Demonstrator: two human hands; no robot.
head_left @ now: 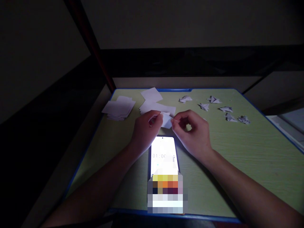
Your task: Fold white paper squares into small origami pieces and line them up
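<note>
Between my two hands, above the phone's far end, is a small folded piece of paper (166, 121). My left hand (147, 128) pinches its left side between thumb and forefinger. On the right edge, the thumb and forefinger of my right hand (193, 131) are closed in a pinch. Just below the hands lies a phone (163, 155) with a bright screen showing timer digits; its lower part is blurred out by blocks. Beyond my hands, loose sheets of white paper (156, 107) lie on the table, partly hidden by my left hand.
The green table (249, 158) has a blue edge. A stack of white paper (118, 107) lies at the far left. Several small folded paper figures (214, 99) are spread over the far right. Pale flat items (292, 118) sit beyond the right edge. A wall rises behind the table.
</note>
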